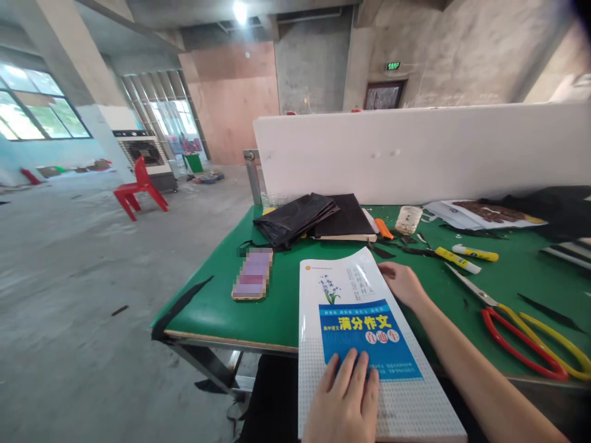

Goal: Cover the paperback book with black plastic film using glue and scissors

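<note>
Left hand point(348, 394): flat, fingers spread; press softly on book point(392, 357) underneath | right hand point(402, 286): curled against book's side, can't tell if gripping

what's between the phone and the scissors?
Head view, going from the phone to the scissors: bare green tabletop, then the white-and-blue book, then the right hand at the book's edge, then more tabletop.
</note>
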Available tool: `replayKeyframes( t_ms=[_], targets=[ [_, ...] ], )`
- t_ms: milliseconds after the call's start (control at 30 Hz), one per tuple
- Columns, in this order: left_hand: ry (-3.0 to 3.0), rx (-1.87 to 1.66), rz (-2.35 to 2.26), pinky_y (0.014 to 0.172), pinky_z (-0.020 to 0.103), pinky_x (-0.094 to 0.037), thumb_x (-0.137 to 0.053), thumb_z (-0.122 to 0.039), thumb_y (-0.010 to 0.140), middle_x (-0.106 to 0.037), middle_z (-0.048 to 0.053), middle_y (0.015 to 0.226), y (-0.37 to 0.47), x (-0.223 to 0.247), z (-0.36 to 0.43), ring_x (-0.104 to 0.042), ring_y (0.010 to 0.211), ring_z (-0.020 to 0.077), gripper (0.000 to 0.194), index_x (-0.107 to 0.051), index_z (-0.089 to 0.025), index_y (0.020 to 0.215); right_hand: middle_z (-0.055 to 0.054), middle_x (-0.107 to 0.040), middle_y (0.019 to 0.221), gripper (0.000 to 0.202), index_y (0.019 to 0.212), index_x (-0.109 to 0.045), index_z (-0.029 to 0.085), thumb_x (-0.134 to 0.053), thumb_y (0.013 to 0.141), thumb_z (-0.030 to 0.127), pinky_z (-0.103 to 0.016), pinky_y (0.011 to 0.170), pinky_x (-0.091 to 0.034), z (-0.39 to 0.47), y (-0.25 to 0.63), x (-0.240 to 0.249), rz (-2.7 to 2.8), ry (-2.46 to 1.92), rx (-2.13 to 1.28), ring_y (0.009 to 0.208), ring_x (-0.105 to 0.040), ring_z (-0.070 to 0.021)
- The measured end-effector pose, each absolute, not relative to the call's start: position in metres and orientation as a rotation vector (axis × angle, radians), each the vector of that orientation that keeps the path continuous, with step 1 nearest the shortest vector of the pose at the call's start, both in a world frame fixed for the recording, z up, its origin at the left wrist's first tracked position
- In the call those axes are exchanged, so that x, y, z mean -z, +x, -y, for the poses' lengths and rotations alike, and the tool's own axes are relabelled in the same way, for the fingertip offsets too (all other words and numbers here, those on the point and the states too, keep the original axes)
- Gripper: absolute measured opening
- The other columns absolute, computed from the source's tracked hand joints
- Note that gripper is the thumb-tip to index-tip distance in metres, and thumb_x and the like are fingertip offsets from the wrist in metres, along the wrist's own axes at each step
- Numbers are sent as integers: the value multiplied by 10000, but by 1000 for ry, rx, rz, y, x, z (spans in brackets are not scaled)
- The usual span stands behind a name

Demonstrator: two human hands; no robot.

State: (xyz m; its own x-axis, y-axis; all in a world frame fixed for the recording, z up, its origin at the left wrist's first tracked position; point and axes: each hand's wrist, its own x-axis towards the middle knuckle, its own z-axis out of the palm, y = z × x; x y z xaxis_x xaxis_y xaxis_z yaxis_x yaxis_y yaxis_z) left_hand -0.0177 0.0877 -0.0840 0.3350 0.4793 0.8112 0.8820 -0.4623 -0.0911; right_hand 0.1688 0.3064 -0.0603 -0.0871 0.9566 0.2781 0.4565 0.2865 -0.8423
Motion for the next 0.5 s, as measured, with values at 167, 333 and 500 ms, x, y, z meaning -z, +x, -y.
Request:
replayKeyframes(
  t_ms=[167,333,500],
  targets=[
    [-2342,719,1171,927,337,-464,-452,-276,883,-613,44,1202,-29,72,-97,-546,1119,211,297,-590,-177,1126,-107,-652,879,252,944,-569,125,-493,816,329,-244,520,-504,-324,204,53,1506,-1336,-717,628,-616,-139],
    [-2556,623,1178,975,399,-445,-490,-365,868,-538,77,1295,-33,53,-113,-488,1193,242,433,-500,-158,1248,-77,-652,795,283,916,-589,132,-536,776,372,-269,560,-503,-312,203,45,1535,-1277,-695,612,-605,-146],
    [-2772,920,890,959,309,-473,-459,-349,902,-662,-37,1093,-3,99,-85,-589,1060,141,302,-548,-313,1188,-43,-607,869,270,977,-578,165,-449,882,382,-267,653,-475,-235,206,34,1343,-1058,-143,683,-565,-114]
  ],
)
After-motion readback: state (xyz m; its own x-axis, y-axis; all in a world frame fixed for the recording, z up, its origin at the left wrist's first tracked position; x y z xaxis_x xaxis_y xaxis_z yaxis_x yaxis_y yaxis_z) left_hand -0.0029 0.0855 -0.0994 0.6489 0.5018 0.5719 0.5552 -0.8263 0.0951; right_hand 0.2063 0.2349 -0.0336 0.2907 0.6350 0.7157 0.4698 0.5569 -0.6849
